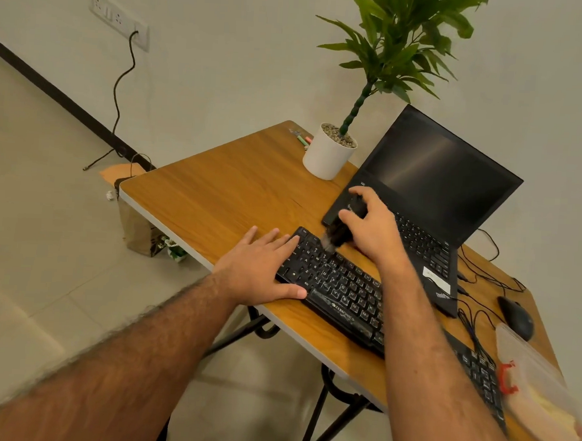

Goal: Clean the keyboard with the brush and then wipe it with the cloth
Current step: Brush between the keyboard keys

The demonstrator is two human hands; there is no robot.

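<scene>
In the head view, the keyboard (353,292) is seen lying on the wooden table (216,195), close to the near edge, with its long axis running from the far left end under the hands to the near right end beside the mouse (515,317); its front edge (the one with the brand lettering) faces the person. The brush (342,228) is gripped by the right hand (371,225), fingers curled round its dark body, and is tilted so that its bristles point down and to the left onto the top row of keys at the far left corner. The left hand (262,269) is laid flat with fingers straight and spread, pressed on the left end of the keyboard and the table beside it. 2 risks are judged likely from here: the keyboard could be slid toward the table edge if the steadying hand were lifted during a hard stroke, and dust could be flicked onto the open laptop (420,194), which stands just behind the brush. No cloth can be made out with certainty.
</scene>
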